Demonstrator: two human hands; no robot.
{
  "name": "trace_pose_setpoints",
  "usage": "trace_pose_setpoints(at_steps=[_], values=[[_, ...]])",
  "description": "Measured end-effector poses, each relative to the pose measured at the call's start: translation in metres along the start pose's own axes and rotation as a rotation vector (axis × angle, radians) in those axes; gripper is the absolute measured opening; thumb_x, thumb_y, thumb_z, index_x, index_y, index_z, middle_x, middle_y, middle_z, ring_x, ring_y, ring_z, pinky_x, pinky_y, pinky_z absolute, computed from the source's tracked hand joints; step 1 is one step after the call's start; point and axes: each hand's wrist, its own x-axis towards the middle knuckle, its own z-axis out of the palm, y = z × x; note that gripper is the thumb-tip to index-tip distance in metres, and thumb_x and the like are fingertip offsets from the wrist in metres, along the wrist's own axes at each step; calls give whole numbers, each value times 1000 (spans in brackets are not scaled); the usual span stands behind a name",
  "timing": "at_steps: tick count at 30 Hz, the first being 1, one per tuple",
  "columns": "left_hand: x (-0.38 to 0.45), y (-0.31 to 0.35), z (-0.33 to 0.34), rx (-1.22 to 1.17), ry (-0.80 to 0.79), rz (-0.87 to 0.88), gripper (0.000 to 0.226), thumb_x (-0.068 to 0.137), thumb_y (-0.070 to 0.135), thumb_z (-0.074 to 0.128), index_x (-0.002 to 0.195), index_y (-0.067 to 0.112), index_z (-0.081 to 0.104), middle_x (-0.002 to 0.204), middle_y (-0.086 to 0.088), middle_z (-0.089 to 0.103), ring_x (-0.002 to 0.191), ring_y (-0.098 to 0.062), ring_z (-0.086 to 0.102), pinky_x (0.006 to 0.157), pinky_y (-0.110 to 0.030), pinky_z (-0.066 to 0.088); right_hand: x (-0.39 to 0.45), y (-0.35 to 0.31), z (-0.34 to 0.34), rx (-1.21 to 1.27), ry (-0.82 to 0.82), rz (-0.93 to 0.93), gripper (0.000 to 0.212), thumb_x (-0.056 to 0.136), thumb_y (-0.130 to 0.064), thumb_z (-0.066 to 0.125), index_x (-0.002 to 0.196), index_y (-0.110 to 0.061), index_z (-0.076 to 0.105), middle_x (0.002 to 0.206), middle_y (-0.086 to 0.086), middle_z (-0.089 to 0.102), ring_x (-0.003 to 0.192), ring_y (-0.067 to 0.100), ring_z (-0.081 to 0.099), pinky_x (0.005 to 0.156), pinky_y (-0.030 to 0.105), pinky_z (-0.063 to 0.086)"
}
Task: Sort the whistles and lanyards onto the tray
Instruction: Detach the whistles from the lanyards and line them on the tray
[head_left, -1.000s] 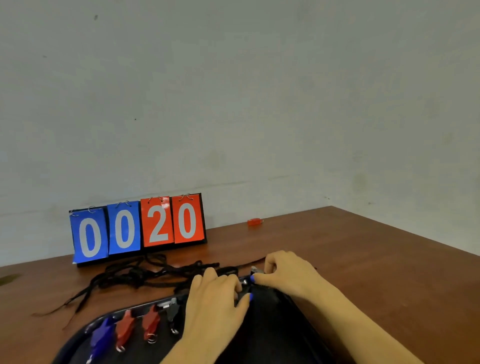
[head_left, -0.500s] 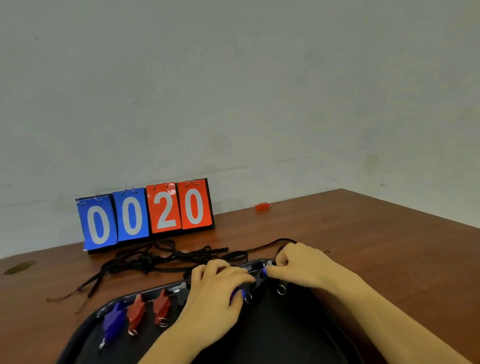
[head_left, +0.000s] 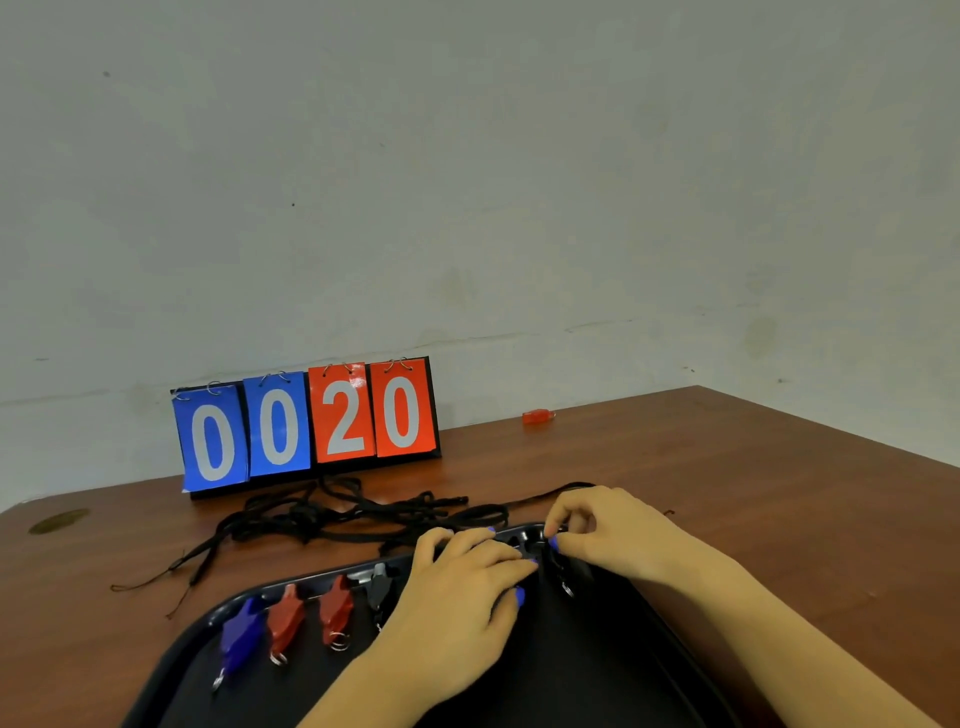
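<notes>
1. A dark tray (head_left: 171, 670) lies at the near edge of a brown table (head_left: 727, 493), running out of view at the bottom.
2. Four whistles lie in a row along the tray's far left rim, each with a metal ring at its near end: a blue whistle (head_left: 240, 636) leftmost, then a red whistle (head_left: 284, 623), a second red whistle (head_left: 336, 613) and a black whistle (head_left: 380, 590), the last partly behind the left hand.
3. The left hand (head_left: 457, 608) rests palm down on the tray near the middle of its far rim. Its fingers are bent and close together over something small and dark; what is under them is hidden, so I cannot tell whether they grip it.
4. The right hand (head_left: 618, 535) sits at the tray's far right rim, just beside the left hand. Its thumb and forefinger are pinched together on a small dark piece at the rim; a metal ring (head_left: 567, 590) hangs just below it over the tray.
5. A tangle of black lanyards (head_left: 332, 514) lies on the table beyond the tray's far rim, off the tray. One cord runs right toward the right hand's knuckles, and loose ends trail toward the table's left edge.
6. A flip scoreboard (head_left: 306, 423) stands at the table's far edge against the wall (head_left: 467, 182), showing 00 in blue and 20 in red.
7. A small red object (head_left: 537, 417) lies near the far edge, well right of the scoreboard; too small to tell what it is.
</notes>
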Motion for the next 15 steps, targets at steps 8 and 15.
trace_pose_setpoints(at_steps=[8, 15], values=[[1, -4, 7, 117, -24, -73, 79, 72, 54, -9, 142, 38, 25, 139, 19, 33, 139, -5, 10, 111, -29, 4, -1, -2, 4, 55, -40, -10, 15, 88, -28, 59, 99, -35, 65, 82, -11, 67, 82, 7, 65, 85, 29, 52], [1, -8, -10, 136, 84, -319, 44, 99, 30, 26, 143, 31, 23, 147, 11, 31, 139, -8, 18, 113, -29, 9, -2, -3, 4, 40, -32, -12, 16, 88, -34, 58, 101, -35, 67, 87, -15, 64, 85, 1, 59, 81, 22, 48]])
